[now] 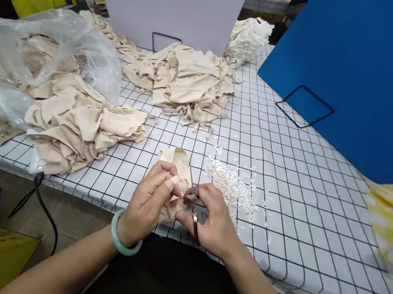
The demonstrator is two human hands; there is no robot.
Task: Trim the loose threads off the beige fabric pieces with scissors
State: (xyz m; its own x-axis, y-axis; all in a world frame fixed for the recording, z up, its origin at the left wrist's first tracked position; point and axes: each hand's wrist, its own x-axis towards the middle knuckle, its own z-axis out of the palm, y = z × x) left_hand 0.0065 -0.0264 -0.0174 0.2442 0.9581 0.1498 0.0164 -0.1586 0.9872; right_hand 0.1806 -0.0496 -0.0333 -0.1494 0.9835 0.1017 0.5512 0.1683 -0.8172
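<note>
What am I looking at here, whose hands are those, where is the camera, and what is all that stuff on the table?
There is one picture, taken by a camera worn on a person's head, looking forward and down, so the two bare arms reaching in from the bottom are that person's own. The left hand, with a pale green bangle on its wrist, pinches a small piece of cream fabric at the table's near edge. The right hand holds small metal snips against that fabric. They work over a table covered in a white cloth with a black grid. Just beyond the right hand lies a scatter of tiny white trimmings. Two heaps of the same cream fabric lie farther off, one to the left beside a clear plastic bag, one in the middle. A blue board stands on the right.
</note>
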